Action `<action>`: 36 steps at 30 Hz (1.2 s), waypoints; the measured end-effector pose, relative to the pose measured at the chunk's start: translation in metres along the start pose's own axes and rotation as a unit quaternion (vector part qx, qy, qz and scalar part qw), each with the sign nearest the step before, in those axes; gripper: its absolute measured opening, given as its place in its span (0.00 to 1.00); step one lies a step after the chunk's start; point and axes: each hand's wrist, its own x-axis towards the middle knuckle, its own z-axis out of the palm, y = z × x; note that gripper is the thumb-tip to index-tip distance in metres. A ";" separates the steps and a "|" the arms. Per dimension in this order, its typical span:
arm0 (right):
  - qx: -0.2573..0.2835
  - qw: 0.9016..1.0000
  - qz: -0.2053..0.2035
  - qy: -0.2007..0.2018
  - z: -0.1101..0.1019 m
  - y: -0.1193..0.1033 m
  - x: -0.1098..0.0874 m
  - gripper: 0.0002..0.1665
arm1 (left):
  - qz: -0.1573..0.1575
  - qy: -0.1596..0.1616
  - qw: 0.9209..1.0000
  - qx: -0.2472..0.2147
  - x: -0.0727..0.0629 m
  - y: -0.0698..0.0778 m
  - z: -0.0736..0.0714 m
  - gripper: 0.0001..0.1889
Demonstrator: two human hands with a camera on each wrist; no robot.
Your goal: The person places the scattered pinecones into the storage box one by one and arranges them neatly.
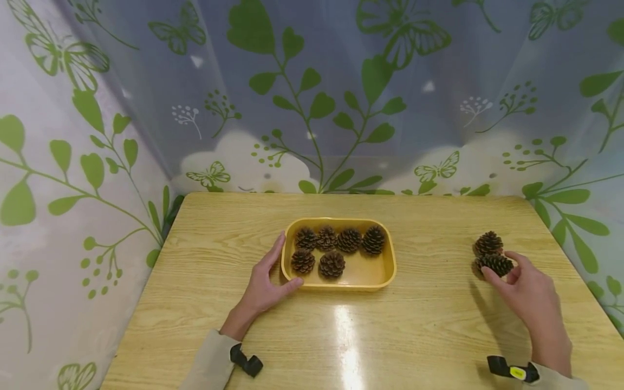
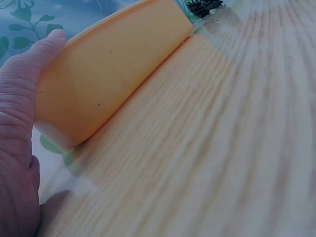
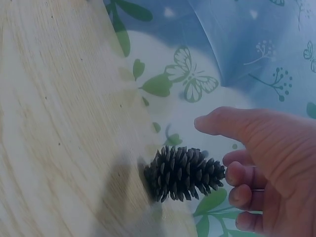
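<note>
A yellow plastic tray sits on the table with several brown pine cones inside. My left hand holds its left end, thumb at the near corner and fingers along the far part of that end. In the left wrist view the thumb lies against the tray's outer wall. At the right, my right hand is around a pine cone, thumb on one side and fingers on the other. The right wrist view shows a gap between the thumb and this cone, which lies on its side.
Just behind the cone at my right hand is another pine cone. The wooden table meets a patterned curtain with green leaves and butterflies at its back and sides. Dark straps sit at both wrists.
</note>
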 end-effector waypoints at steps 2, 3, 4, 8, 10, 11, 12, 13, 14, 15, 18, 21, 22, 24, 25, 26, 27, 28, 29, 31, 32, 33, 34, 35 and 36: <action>-0.003 1.000 0.012 -0.011 -0.001 0.002 0.001 0.47 | 0.003 0.000 1.000 0.000 0.000 -0.002 0.000 0.59; -0.005 1.000 0.017 -0.016 -0.001 0.003 0.001 0.47 | 0.005 0.000 1.000 0.000 0.000 -0.003 -0.001 0.59; -0.007 1.000 0.020 -0.020 -0.001 0.004 0.001 0.48 | 0.006 -0.001 1.000 0.000 0.000 -0.003 -0.001 0.59; -0.006 0.999 0.029 -0.036 -0.001 0.010 0.001 0.50 | 0.008 -0.002 1.000 0.002 0.000 -0.003 -0.001 0.58; -0.002 0.998 0.034 -0.045 -0.001 0.013 0.001 0.51 | 0.007 -0.002 1.000 0.005 0.000 -0.003 -0.001 0.58; -0.001 0.998 0.036 -0.049 0.000 0.014 0.001 0.51 | 0.007 -0.002 1.000 0.005 0.000 -0.003 -0.001 0.58; 0.000 0.998 0.037 -0.053 0.000 0.016 0.001 0.52 | 0.005 -0.003 1.000 0.006 -0.001 -0.002 -0.001 0.58; 0.001 0.998 0.039 -0.056 0.001 0.017 0.002 0.52 | 0.005 -0.003 1.000 0.006 -0.001 -0.003 -0.001 0.58; 0.002 0.998 0.039 -0.058 0.002 0.019 0.002 0.53 | 0.005 -0.003 1.000 0.005 -0.001 -0.003 -0.001 0.58; 0.002 0.998 0.039 -0.058 0.003 0.020 0.002 0.53 | 0.005 -0.004 1.000 0.004 -0.001 -0.003 -0.001 0.58; 0.006 0.998 0.037 -0.056 0.006 0.023 0.003 0.52 | 0.003 -0.003 1.000 0.003 -0.001 -0.004 -0.001 0.59; 0.012 0.998 0.040 -0.055 0.009 0.024 0.004 0.52 | -0.001 -0.001 1.000 0.004 0.000 -0.004 0.000 0.59; 0.013 0.997 0.042 -0.056 0.009 0.025 0.004 0.52 | -0.002 0.000 1.000 0.004 0.000 -0.003 0.000 0.59; 0.014 0.997 0.047 -0.056 0.010 0.025 0.004 0.53 | -0.004 0.001 1.000 0.003 0.000 0.002 0.000 0.59; 0.015 0.997 0.050 -0.056 0.010 0.026 0.005 0.53 | -0.005 0.000 1.000 0.001 0.000 0.006 -0.001 0.58; 0.014 0.997 0.052 -0.055 0.010 0.026 0.005 0.53 | -0.005 0.000 1.000 -0.002 0.000 0.011 -0.002 0.57; 0.015 0.997 0.053 -0.054 0.011 0.026 0.005 0.53 | -0.006 -0.001 1.000 -0.004 0.001 0.016 -0.002 0.57; 0.015 0.997 0.054 -0.053 0.011 0.026 0.005 0.53 | -0.007 -0.002 1.000 -0.006 0.001 0.021 -0.003 0.56; 0.016 0.997 0.055 -0.052 0.011 0.026 0.005 0.53 | -0.008 -0.003 1.000 -0.007 0.001 0.027 -0.004 0.56; 0.017 0.997 0.055 -0.048 0.012 0.026 0.005 0.53 | -0.011 -0.005 1.000 -0.007 0.002 0.036 -0.006 0.55; 0.018 0.997 0.055 -0.045 0.012 0.026 0.005 0.52 | -0.012 -0.006 1.000 -0.006 0.002 0.037 -0.007 0.55; 0.018 0.997 0.054 -0.042 0.012 0.026 0.005 0.52 | -0.012 -0.006 1.000 -0.004 0.002 0.039 -0.007 0.55; 0.019 0.998 0.053 -0.038 0.013 0.026 0.004 0.51 | -0.012 -0.007 1.000 -0.004 0.002 0.039 -0.007 0.54; 0.019 0.998 0.051 -0.035 0.013 0.026 0.004 0.51 | -0.011 -0.007 1.000 -0.004 0.002 0.038 -0.007 0.54; 0.020 0.998 0.050 -0.032 0.013 0.026 0.004 0.51 | -0.010 -0.007 1.000 -0.005 0.002 0.037 -0.007 0.55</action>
